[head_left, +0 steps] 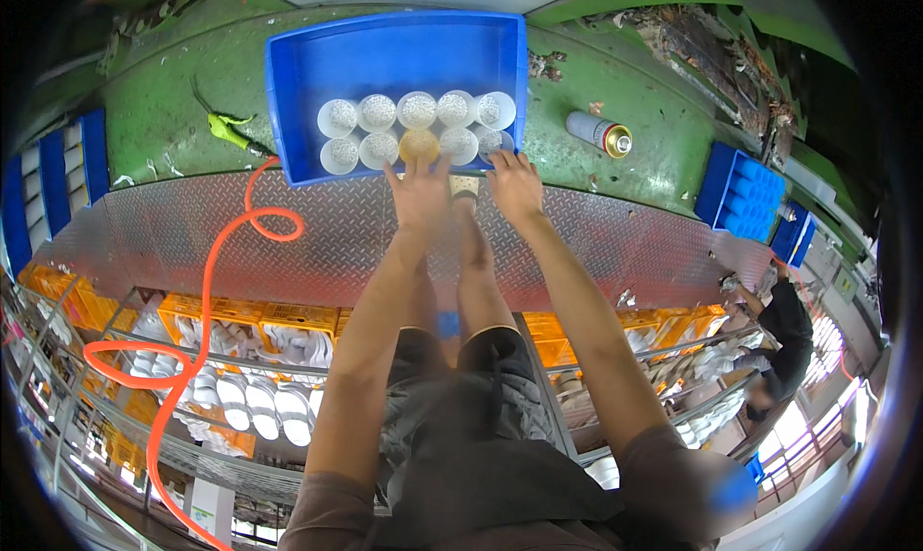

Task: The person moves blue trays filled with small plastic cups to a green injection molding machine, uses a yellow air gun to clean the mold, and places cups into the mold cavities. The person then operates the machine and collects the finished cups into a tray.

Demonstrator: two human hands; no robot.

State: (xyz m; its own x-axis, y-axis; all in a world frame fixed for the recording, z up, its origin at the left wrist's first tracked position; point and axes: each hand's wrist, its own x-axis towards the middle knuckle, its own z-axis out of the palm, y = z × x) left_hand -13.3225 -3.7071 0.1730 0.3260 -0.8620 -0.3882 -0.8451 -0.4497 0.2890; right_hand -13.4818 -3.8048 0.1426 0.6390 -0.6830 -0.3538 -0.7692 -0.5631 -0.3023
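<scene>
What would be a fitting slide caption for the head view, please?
Both hands, left hand and right hand, reach white cups in a blue crate.

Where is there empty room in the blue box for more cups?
The back half of the blue plastic bin, behind the two rows of white round cups, is bare, and so is its left strip. The front right is crowded, where the left hand and right hand reach.
</scene>
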